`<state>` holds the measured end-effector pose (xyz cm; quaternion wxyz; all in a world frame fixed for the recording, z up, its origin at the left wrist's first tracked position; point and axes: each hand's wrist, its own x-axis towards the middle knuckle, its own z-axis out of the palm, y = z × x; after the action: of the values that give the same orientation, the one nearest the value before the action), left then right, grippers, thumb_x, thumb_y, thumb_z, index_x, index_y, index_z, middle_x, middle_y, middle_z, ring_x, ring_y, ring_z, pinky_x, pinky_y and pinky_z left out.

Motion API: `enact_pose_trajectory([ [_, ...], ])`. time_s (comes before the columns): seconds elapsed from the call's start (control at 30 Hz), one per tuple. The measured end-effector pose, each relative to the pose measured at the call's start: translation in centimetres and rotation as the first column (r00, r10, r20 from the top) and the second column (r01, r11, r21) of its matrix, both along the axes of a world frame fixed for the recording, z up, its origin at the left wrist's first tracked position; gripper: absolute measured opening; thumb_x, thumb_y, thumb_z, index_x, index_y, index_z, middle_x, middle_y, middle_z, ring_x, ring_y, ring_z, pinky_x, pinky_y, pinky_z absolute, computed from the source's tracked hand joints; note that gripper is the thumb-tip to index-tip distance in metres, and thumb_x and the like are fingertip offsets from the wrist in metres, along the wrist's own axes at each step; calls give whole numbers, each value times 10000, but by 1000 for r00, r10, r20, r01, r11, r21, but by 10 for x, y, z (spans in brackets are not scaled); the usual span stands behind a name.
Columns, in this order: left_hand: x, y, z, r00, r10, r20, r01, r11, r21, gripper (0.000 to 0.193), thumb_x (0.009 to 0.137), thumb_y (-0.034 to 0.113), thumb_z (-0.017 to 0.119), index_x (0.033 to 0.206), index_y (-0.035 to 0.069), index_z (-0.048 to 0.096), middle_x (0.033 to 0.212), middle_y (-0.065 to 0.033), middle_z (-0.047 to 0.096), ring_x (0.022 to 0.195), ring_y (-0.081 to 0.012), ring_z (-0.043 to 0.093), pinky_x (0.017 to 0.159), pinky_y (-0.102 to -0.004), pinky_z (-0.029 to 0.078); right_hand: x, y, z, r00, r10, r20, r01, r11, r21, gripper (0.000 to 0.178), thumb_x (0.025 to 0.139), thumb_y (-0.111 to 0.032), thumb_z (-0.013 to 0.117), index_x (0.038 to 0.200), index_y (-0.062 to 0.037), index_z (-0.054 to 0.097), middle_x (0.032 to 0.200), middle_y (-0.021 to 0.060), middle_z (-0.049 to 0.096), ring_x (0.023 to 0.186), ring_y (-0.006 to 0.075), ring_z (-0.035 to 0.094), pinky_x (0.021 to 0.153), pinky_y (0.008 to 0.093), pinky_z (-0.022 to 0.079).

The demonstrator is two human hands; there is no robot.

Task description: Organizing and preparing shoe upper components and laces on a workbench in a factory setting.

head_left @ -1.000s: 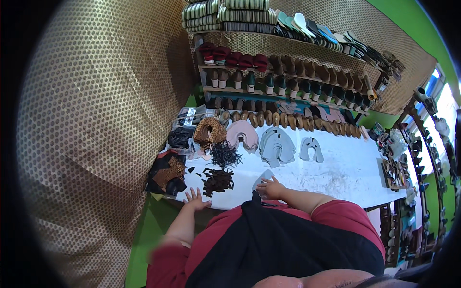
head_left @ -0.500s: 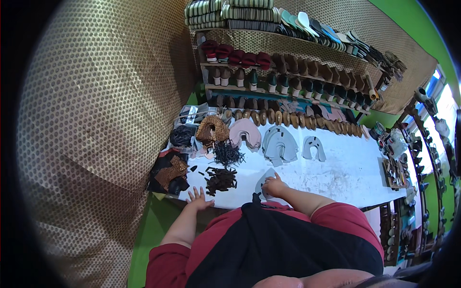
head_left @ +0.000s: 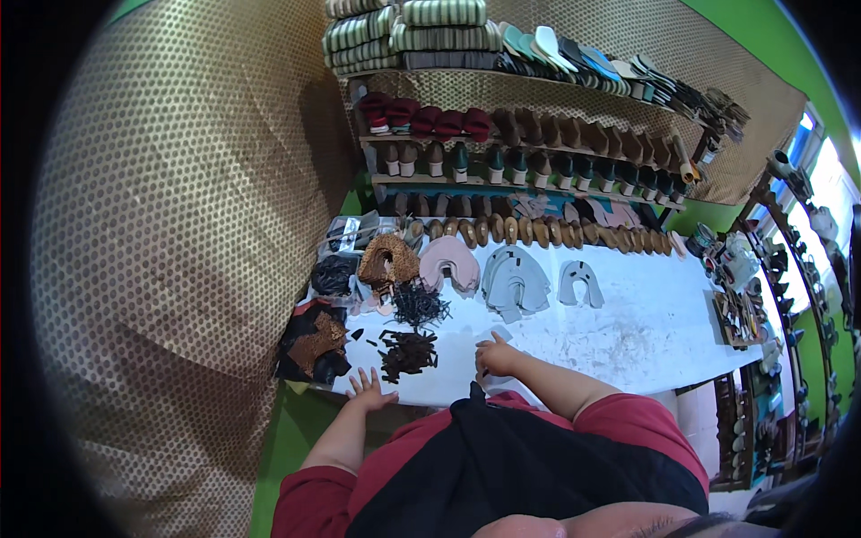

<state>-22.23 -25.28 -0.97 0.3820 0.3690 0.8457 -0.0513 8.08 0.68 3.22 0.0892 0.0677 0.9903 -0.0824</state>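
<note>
White-covered worktable (head_left: 682, 359), hands apart along its near edge!
Left hand (head_left: 367, 391) spreads its fingers at near left; right hand (head_left: 496, 357) curls over a flat, pale-grey piece (head_left: 501, 333) showing on its far side, grip unclear; even fingertip pressure should keep it flat.

striped stacks (head_left: 444, 40) stand above dark red footwear (head_left: 451, 122) and lined-up heeled shoes (head_left: 461, 163); patterned gold cloth (head_left: 197, 224) hangs at left.
</note>
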Motion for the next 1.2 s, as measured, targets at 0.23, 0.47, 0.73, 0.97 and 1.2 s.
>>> enact_pose_trajectory([
  [0.23, 33, -12, -9, 937, 237, -258, -123, 912, 390, 1135, 763, 599, 692, 1579, 98, 83, 1639, -203, -39, 1497, -438, -62, 1152, -650, 39, 75, 33, 31, 707, -639, -303, 500, 754, -425, 181, 817, -141, 663, 992, -117, 700, 923, 96, 724, 871, 291, 692, 1047, 464, 434],
  [0.47, 111, 84, 18, 862, -152, -483, 436, 709, 554, 954, 793, 445, 717, 1532, 63, 252, 1610, -236, 132, 1475, -468, 121, 1165, -617, 120, 180, 85, 54, 409, -906, -113, 502, 327, -801, 238, 852, -170, 707, 1056, -51, 732, 915, 88, 746, 787, 177, 681, 752, 313, 523],
  [0.73, 193, 203, 8, 936, -315, -155, 348, 892, 287, 1155, 797, 605, 670, 1569, 49, 15, 1621, -240, -105, 1492, -451, -64, 1181, -587, 54, 247, 149, 52, 251, -955, -159, 461, 262, -848, 231, 856, -142, 700, 1067, -51, 727, 928, 92, 740, 823, 161, 673, 766, 302, 515],
  [0.97, 196, 225, 7, 945, -314, -95, 317, 948, 20, 1248, 762, 711, 632, 1567, 100, -99, 1602, -225, -215, 1459, -456, -219, 1162, -608, -46, 257, 209, 60, 323, -940, -110, 578, 287, -764, 175, 835, -149, 702, 983, -56, 714, 881, 98, 717, 800, 197, 656, 747, 330, 506],
  [1.2, 193, 222, 4, 948, -308, -82, 310, 951, 6, 1258, 755, 682, 664, 1567, 107, -105, 1602, -220, -221, 1454, -468, -220, 1150, -630, -48, 226, 299, 26, 396, -916, 67, 632, 218, -744, 254, 826, -174, 684, 1043, -43, 700, 829, 100, 703, 714, 202, 643, 698, 357, 520],
])
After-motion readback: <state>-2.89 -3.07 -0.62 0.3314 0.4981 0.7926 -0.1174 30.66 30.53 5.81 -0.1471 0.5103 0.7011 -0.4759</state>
